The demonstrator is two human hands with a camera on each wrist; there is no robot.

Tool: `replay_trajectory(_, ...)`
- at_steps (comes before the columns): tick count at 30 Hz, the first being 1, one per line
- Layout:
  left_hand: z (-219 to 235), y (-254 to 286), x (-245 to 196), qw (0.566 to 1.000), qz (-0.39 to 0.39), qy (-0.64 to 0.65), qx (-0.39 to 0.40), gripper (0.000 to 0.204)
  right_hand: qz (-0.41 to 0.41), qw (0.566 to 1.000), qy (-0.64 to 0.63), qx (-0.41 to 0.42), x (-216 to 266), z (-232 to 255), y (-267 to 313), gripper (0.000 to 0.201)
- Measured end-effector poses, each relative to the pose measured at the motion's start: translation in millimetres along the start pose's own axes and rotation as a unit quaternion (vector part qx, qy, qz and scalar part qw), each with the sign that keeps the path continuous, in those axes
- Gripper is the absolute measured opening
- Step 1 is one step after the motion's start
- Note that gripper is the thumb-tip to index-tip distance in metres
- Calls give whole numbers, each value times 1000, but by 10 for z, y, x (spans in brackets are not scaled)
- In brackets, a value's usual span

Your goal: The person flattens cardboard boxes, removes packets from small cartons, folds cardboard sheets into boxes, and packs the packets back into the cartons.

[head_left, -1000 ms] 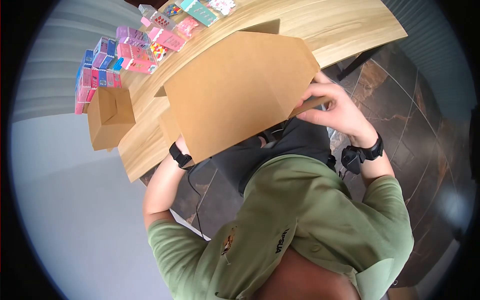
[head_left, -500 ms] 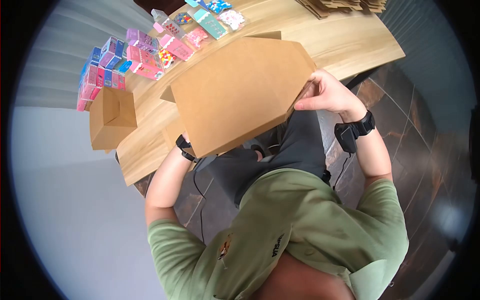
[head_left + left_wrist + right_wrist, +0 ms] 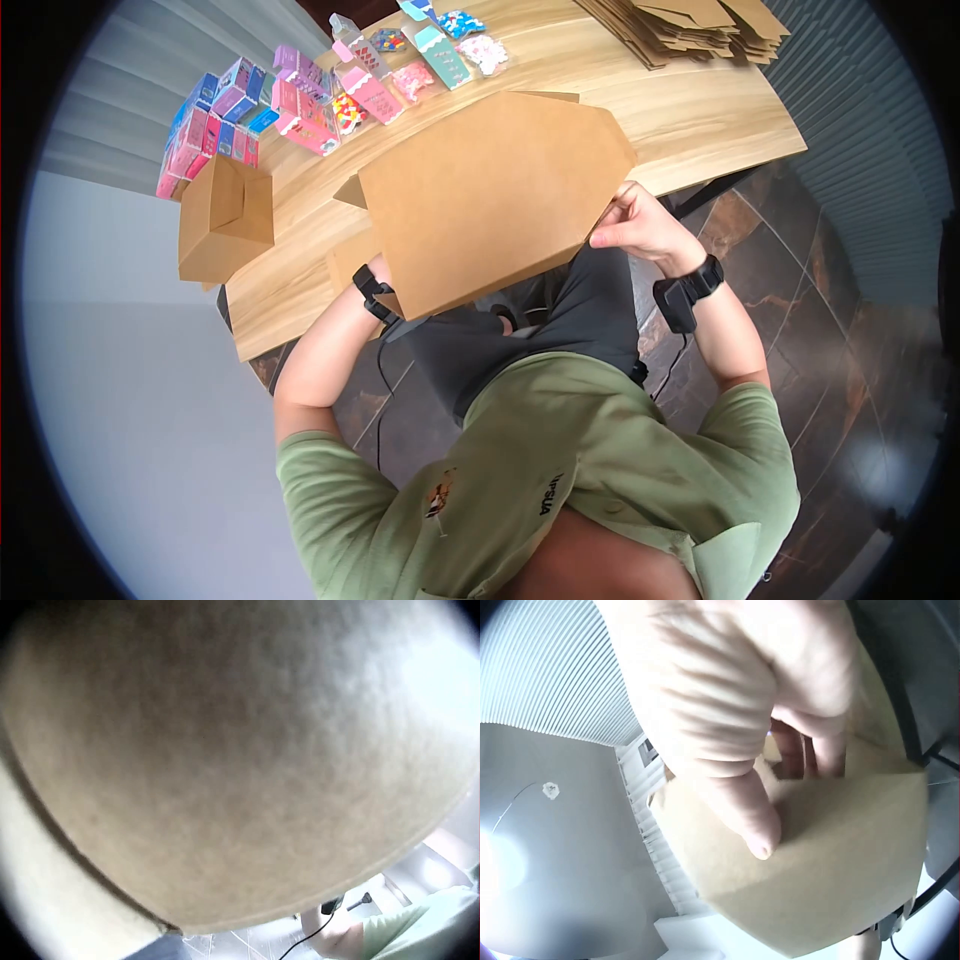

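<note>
A large brown cardboard box [image 3: 490,200] is held tilted over the table's near edge, with a small flap standing out at its left corner. The right hand [image 3: 650,232] pinches its right end; in the right wrist view the thumb of this hand [image 3: 712,712] presses on the cardboard [image 3: 817,870] while the other fingers reach behind its edge. At the box's lower left corner only a bit of the left hand [image 3: 380,268] shows, its fingers hidden by the box. Blurred cardboard [image 3: 240,787] fills most of the left wrist view.
A smaller brown box [image 3: 228,220] stands at the table's left end. Colourful small boxes [image 3: 305,117] and bags of small pieces [image 3: 412,80] line the far left side. Flat cardboard [image 3: 690,30] is stacked at the far right of the wooden table [image 3: 710,125].
The right-end flap, earlier sticking out in the right hand, now lies closer to the box. The right hand has shifted along that end. More of the far table has come into the head view.
</note>
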State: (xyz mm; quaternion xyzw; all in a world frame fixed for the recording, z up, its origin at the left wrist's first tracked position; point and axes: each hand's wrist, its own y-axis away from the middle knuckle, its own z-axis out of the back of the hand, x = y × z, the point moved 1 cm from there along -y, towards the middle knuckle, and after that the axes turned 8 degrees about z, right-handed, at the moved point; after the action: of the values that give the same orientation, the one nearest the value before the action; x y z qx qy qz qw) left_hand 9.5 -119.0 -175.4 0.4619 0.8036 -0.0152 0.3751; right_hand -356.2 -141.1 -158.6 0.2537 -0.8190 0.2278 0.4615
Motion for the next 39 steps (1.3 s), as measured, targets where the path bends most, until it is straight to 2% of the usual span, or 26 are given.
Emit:
replay_trajectory(1,5,4,1,1000,1,-2,3,47,3,999,-43,15,12,26,-41,41)
replay_trajectory(4,20,3,14,1000,-2,-14,4,47,-17,999,19,30,162,83,-125,50)
replay_trajectory(5,13,4,16,1000,-5,-16,4,47,-38,996,77,21,258,74,-156,51)
replay_trajectory(6,10,-2,13,1000,-5,-11,4,47,-4,987,154,47,345,63,-197,53)
replay_trajectory(8,-4,5,12,1000,-3,12,2,46,65,945,304,100,524,24,-283,56)
replay_trajectory(9,-20,6,12,999,-1,43,2,44,111,873,451,148,680,-10,-315,63)
replay_trajectory(12,-67,-3,14,998,-1,65,6,42,185,826,509,156,803,-61,-347,66)
replay_trajectory(13,-84,-10,9,998,-4,62,7,42,171,858,464,138,831,-83,-372,65)
replay_trajectory(16,-115,-29,-3,999,-7,50,14,42,245,823,472,200,878,31,-528,60)
replay_trajectory(18,-75,-28,-5,999,-5,39,27,43,200,854,444,185,820,97,-495,57)
replay_trajectory(20,-69,-34,-28,999,-4,48,21,43,202,867,428,155,784,84,-511,54)
replay_trajectory(22,-90,-28,2,997,1,80,-6,45,247,867,420,106,685,4,-476,52)
replay_trajectory(25,-93,-22,27,997,1,81,-18,45,70,958,278,29,596,44,-449,51)
replay_trajectory(28,-111,-5,17,998,2,68,-15,45,181,845,501,53,488,7,-462,50)
replay_trajectory(31,-121,7,18,998,6,57,-20,45,205,832,512,60,397,-247,-482,47)
replay_trajectory(36,-200,-4,-45,998,2,12,-58,44,252,829,498,10,319,-415,-408,44)
replay_trajectory(39,-333,-18,-218,987,11,-103,-119,44,244,836,492,-18,265,-464,-426,43)
